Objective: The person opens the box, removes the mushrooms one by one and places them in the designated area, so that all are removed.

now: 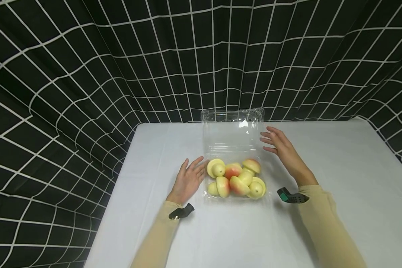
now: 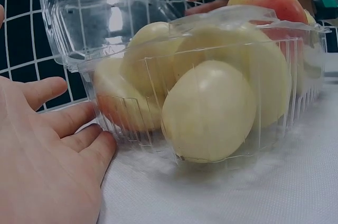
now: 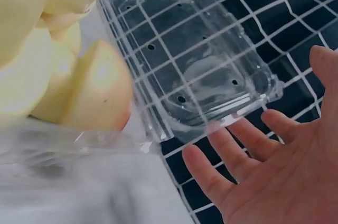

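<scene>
1. I see the left hand (image 1: 188, 183) with fingers extended, gripping nothing, beside the box's left wall; contact I can't tell.
2. The clear box (image 2: 297, 93) sits on the table (image 1: 341, 156), holding yellow-and-red mushroom-shaped pieces (image 1: 245, 177), its lid (image 1: 231, 132) raised behind.
3. My view shows the right hand (image 1: 286, 153) loosely spread, ungripping, beside the lid.

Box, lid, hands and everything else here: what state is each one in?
Box: open, filled
Lid: swung back, raised
Mushroom shapes: heaped in the box, tipped various ways
Left hand: open, beside the box
Right hand: open, beside the lid
Tabletop: covered in white
Curtain: hanging, rippled
</scene>
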Demonstrator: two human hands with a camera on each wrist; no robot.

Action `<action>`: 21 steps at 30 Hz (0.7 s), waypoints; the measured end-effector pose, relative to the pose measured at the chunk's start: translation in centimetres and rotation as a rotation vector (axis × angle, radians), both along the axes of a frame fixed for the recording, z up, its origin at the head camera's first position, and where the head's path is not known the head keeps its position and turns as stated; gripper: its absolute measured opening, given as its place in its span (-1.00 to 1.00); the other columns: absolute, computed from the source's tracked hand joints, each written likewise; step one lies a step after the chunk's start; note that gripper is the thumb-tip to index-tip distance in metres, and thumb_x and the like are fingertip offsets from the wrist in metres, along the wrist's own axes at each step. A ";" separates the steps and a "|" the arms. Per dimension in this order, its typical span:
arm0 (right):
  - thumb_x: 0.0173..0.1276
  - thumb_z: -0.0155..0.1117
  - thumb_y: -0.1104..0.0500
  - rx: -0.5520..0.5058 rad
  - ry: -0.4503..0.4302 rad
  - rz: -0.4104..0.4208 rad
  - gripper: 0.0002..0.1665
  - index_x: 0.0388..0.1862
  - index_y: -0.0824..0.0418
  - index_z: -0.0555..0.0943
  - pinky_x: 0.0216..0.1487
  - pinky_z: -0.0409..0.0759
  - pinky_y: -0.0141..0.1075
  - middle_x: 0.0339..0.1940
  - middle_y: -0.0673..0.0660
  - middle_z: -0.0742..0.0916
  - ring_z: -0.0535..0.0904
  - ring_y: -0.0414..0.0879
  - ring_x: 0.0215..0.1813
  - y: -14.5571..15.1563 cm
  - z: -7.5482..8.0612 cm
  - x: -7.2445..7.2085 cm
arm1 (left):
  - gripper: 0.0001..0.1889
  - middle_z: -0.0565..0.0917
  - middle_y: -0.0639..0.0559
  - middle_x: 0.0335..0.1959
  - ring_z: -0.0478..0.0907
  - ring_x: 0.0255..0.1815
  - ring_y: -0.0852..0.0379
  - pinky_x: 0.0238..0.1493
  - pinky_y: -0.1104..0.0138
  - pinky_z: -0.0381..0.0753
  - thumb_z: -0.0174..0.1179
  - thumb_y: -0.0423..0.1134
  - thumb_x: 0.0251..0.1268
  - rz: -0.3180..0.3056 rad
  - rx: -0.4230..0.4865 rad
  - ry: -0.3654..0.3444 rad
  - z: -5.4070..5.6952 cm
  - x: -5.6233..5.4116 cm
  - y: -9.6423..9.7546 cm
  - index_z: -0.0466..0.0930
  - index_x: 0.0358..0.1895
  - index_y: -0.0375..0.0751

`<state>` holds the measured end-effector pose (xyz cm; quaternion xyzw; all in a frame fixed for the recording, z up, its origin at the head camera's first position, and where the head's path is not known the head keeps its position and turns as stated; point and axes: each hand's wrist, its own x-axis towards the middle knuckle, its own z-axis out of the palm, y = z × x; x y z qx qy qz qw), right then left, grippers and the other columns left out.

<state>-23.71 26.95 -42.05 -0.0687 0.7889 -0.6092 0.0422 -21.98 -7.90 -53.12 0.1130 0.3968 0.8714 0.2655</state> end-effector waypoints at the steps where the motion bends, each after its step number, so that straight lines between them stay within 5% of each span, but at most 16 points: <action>1: 0.64 -0.25 -0.30 -0.010 -0.008 -0.001 -0.17 0.66 0.12 -0.02 0.21 0.56 -0.62 0.60 0.35 0.27 0.38 -0.03 0.48 0.1 -0.1 0.0 | -0.24 -0.08 -0.26 0.68 -0.23 0.73 -0.08 0.75 0.21 -0.22 -0.59 0.24 0.64 -0.002 0.000 0.003 0.0 0.0 0.0 -0.22 0.65 -0.20; 5: 0.62 -0.26 -0.33 -0.006 -0.032 0.004 -0.15 0.68 0.07 -0.08 0.21 0.56 -0.61 0.61 0.34 0.26 0.38 -0.03 0.49 0.5 -0.7 -0.1 | -0.20 -0.10 -0.27 0.68 -0.24 0.73 -0.10 0.75 0.19 -0.24 -0.52 0.28 0.63 0.003 0.013 0.010 0.1 -0.1 0.2 -0.22 0.65 -0.23; 8: 0.63 -0.25 -0.31 0.000 -0.045 0.022 -0.15 0.69 0.05 -0.12 0.22 0.54 -0.62 0.62 0.35 0.25 0.31 0.09 0.54 0.6 -1.0 -0.2 | -0.23 -0.09 -0.27 0.68 -0.23 0.73 -0.10 0.75 0.19 -0.25 -0.59 0.24 0.64 0.009 0.001 0.013 0.1 -0.2 0.3 -0.20 0.64 -0.25; 13: 0.64 -0.26 -0.29 -0.004 -0.064 0.041 -0.15 0.69 0.08 -0.14 0.27 0.55 -0.56 0.61 0.39 0.24 0.33 0.02 0.52 1.0 -1.3 -0.3 | -0.27 -0.07 -0.26 0.68 -0.21 0.72 -0.09 0.75 0.20 -0.21 -0.68 0.16 0.66 0.010 -0.012 0.010 -0.1 -0.1 0.3 -0.13 0.63 -0.26; 21: 0.59 -0.27 -0.39 0.101 -0.151 0.089 -0.09 0.69 0.01 -0.16 0.60 0.25 0.18 0.65 0.26 0.24 0.26 0.21 0.58 1.3 -1.2 -0.4 | -0.28 -0.12 -0.29 0.68 -0.25 0.72 -0.10 0.75 0.17 -0.26 -0.75 0.11 0.66 0.005 0.001 0.024 -0.1 0.0 0.1 -0.21 0.63 -0.33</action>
